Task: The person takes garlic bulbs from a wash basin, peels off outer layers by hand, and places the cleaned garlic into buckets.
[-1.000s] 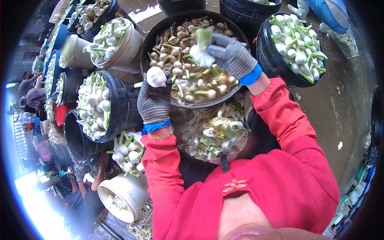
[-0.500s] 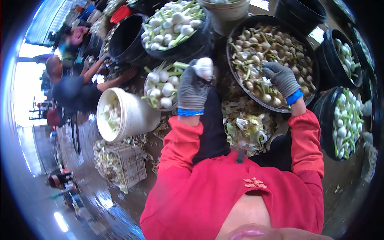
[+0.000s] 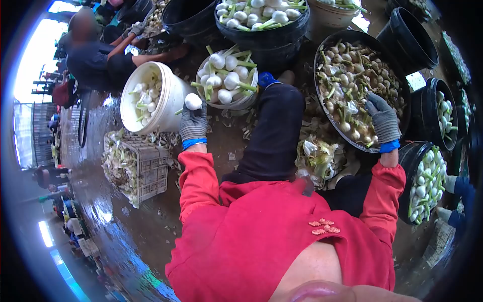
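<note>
My left hand (image 3: 193,125), in a grey knit glove with a blue wristband, is closed around a white garlic bulb (image 3: 193,101). It is beside the tilted white bucket (image 3: 173,103), whose opening shows several garlic bulbs with stems (image 3: 147,103). My right hand (image 3: 384,121), gloved the same way, reaches over the wide black tub (image 3: 322,118). Its fingers are extended at the brownish unpeeled garlic (image 3: 354,90) there, and I see nothing held in them. Between my hands stands a smaller white pail (image 3: 246,102) heaped with clean white bulbs and green stems.
A heaped black bucket (image 3: 261,48) of garlic stands ahead, another (image 3: 406,176) to the right. Peelings (image 3: 319,161) lie near my legs. A plastic crate (image 3: 151,168) with plant scraps is on the wet floor at left. A co-worker (image 3: 100,63) sits beyond the white bucket.
My left hand has moved left and down with the garlic bulb, from near the heaped pail to beside the white bucket. My right hand stays at the tub. The view has shifted.
</note>
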Action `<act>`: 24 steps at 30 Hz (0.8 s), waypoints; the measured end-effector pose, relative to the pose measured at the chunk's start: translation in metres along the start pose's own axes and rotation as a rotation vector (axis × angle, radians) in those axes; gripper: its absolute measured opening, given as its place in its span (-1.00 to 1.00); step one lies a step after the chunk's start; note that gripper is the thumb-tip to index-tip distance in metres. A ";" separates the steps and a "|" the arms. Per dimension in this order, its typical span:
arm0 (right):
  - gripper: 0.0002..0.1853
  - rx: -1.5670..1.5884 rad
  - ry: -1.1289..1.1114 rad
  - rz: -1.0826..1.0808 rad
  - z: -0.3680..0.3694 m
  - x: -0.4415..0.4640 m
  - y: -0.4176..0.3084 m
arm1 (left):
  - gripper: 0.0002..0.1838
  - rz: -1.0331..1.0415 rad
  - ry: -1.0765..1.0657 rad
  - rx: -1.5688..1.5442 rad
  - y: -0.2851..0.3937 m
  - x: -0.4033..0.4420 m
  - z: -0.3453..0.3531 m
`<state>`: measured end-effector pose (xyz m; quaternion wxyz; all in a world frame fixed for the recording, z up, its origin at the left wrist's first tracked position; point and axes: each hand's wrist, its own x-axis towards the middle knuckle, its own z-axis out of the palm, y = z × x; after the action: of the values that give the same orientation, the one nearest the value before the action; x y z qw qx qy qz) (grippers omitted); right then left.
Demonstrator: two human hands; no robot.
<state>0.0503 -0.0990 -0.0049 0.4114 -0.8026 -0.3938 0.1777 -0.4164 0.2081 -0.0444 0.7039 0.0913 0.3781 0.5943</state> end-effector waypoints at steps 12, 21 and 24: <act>-0.73 0.104 -0.050 0.113 0.047 -0.054 0.024 | -0.66 0.098 -0.045 0.025 0.008 0.019 -0.004; -0.67 -0.278 -0.286 0.015 0.041 -0.062 -0.019 | -0.81 -0.025 -0.285 -0.008 0.080 0.032 0.049; -0.63 -0.365 -0.341 0.008 0.014 -0.046 -0.047 | -0.77 -0.105 -0.440 -0.001 0.045 0.024 0.100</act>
<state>-0.0099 -0.1106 0.0225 0.1864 -0.8234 -0.4801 0.2382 -0.3867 0.2746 0.0419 0.7994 0.1986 0.2192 0.5229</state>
